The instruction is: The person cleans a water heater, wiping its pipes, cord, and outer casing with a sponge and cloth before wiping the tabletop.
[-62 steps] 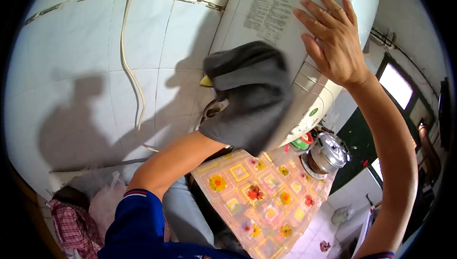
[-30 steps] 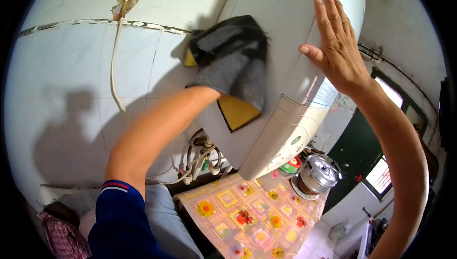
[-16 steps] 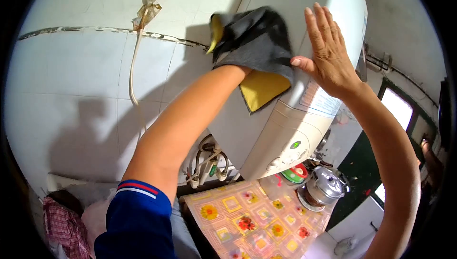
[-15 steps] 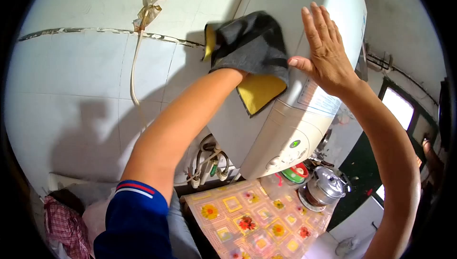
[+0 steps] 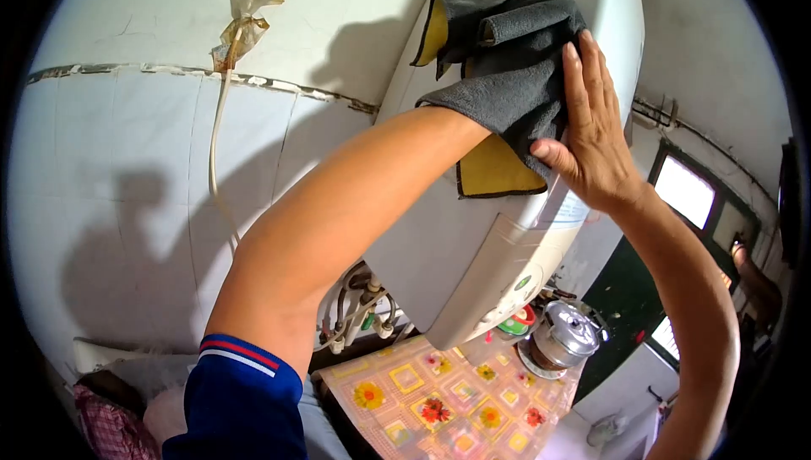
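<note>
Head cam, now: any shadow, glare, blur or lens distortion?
Head view: fisheye, black corners, wall trim bowed; head view: a dark shadow falls across the tiled wall; head view: door window blown out; head view: grey cloth and right hand reasonably sharp.

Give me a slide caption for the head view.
Left hand hidden beneath a grey cloth against a white appliance, right hand at the cloth's edge, flowered table below.
</note>
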`<state>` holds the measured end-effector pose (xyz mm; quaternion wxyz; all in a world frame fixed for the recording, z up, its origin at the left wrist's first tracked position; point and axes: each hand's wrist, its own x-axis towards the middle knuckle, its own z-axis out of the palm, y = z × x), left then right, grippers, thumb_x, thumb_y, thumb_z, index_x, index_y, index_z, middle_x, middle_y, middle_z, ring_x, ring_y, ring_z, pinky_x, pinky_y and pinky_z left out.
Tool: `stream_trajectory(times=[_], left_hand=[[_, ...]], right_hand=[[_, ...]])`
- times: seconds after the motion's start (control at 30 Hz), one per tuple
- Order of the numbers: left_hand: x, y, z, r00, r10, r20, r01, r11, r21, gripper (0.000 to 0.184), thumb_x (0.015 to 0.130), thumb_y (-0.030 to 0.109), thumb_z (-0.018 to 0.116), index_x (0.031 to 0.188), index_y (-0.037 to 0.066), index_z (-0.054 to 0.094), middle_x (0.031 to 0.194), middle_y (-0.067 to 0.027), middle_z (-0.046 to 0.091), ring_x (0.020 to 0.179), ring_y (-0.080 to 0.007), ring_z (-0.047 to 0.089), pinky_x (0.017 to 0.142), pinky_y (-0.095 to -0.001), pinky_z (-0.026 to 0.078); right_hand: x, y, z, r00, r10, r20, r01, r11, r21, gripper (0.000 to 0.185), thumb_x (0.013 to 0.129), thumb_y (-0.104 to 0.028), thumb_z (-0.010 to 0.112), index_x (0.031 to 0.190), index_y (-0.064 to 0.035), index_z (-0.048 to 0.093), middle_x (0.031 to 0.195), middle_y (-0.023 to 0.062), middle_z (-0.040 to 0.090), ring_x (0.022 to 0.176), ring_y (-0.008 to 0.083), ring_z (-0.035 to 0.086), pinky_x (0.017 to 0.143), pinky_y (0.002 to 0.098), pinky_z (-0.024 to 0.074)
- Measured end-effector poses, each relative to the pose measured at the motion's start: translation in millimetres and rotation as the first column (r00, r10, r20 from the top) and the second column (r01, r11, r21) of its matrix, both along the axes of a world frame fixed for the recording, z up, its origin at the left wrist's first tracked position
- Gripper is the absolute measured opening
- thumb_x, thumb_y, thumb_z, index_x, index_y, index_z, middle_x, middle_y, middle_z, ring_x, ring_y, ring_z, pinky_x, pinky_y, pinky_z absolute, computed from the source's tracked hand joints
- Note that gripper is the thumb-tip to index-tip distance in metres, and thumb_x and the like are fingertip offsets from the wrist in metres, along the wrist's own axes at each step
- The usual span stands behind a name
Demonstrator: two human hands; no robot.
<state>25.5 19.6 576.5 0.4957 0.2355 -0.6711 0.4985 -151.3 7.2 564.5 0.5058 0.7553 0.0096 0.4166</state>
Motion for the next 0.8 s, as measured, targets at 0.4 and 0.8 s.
stream_trajectory(times=[0.4, 0.8], left_hand=[[28.1, 29.2, 82.8, 0.823, 0.423, -0.379, -0.413, 0.904, 0.114, 0.027, 0.075, 0.027, 0.07, 0.095, 0.01, 0.076, 0.093, -0.0134, 0.072, 0.087, -0.0272, 0.069, 0.075, -0.0402, 0.053], [32.3, -30.5, 53.2, 0.94, -0.068, -0.335, 0.057, 0.998, -0.04, 0.041, 0.09, 0.032, 0.058, 0.123, 0.007, 0.06, 0.126, -0.0159, 0.059, 0.117, -0.0296, 0.057, 0.097, -0.0375, 0.045]], right_hand=[[-5.2, 8.6, 2.1, 0.991, -0.095, -0.095, 0.104, 0.99, 0.096, 0.101, 0.082, -0.083, 0.033, 0.157, -0.0195, 0.011, 0.16, 0.0256, 0.004, 0.148, 0.0443, 0.004, 0.117, 0.0601, 0.0084], [10.8, 11.5, 42.1, 0.974, -0.195, 0.111, 0.182, 0.976, 0.119, 0.094, 0.089, -0.076, 0.026, 0.157, -0.0132, 0.009, 0.16, 0.0237, 0.004, 0.15, 0.0372, 0.002, 0.121, 0.0501, 0.0037]])
